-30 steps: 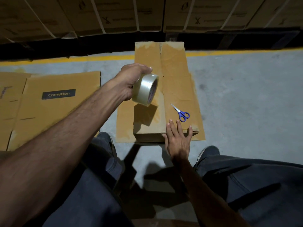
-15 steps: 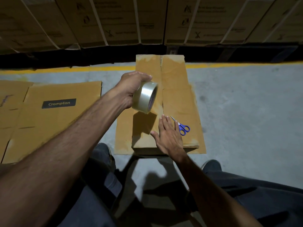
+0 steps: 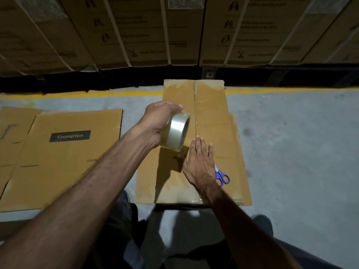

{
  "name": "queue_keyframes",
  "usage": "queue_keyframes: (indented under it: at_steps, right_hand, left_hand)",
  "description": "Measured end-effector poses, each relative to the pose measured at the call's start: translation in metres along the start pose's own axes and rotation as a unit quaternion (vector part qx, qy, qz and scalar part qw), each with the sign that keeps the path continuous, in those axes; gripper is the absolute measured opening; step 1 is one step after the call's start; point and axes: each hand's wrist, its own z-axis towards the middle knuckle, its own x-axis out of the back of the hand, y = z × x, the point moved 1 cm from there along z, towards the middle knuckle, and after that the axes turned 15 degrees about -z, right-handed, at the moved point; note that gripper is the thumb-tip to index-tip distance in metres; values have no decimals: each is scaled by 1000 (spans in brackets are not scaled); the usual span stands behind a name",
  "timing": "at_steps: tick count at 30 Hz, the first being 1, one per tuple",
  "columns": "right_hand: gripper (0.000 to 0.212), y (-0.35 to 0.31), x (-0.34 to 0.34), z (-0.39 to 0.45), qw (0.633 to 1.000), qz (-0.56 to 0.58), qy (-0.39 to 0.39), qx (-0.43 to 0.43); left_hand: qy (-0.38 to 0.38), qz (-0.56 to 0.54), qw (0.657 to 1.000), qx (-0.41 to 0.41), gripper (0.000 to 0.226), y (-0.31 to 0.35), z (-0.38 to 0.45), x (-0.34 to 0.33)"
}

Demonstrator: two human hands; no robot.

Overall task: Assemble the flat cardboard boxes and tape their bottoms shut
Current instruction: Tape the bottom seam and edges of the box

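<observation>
An assembled cardboard box (image 3: 211, 121) lies on the floor in front of me, its two bottom flaps meeting along a centre seam. My left hand (image 3: 157, 123) grips a roll of clear tape (image 3: 175, 132) and holds it just above the seam. My right hand (image 3: 200, 162) lies flat on the box over the seam, fingers straight, just below the roll. Blue-handled scissors (image 3: 222, 177) rest on the right flap, partly hidden by my right wrist.
A flat cardboard box with a Crompton label (image 3: 64, 156) lies on the floor to the left, another flat one (image 3: 11, 136) beside it. Stacked strapped cartons (image 3: 174, 30) form a wall behind a yellow floor line (image 3: 77, 94). Grey concrete floor (image 3: 301, 152) spreads to the right.
My right hand slid from the box's near edge forward along the seam toward the tape roll. The left hand kept the roll above the box.
</observation>
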Motion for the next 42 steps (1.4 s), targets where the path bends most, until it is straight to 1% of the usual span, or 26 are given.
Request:
queue_keyframes:
  at_steps: [6,11,14,19,24,32,40,42]
  right_hand:
    - [86,4,6,52,1000,-6,-4,4]
    - [85,8,13,93,1000,2,-2,-7]
    - [85,11,21,117,1000,10,-7,-10]
    - [84,17,26,159,1000,7,6,-14]
    - [87,22,32,202,999,9,30,-23]
    - [87,27,56,267,999,13,31,-29]
    - [102,45,76,314,999,21,25,-1]
    - [101,52,80,325,999,28,20,7]
  left_hand:
    - [23,18,999,-23,14,7,26,8]
    - [35,-12,999,-23,14,8,45,7]
    - [28,-29,999,-20,16,8,52,2]
    - [20,-46,998,-28,21,16,63,2]
    - [37,-59,996,-48,19,24,77,12]
    - [42,-84,995,-45,17,41,80,23]
    - [46,-90,994,-34,21,38,84,21]
    - [48,-89,994,-33,21,37,84,20]
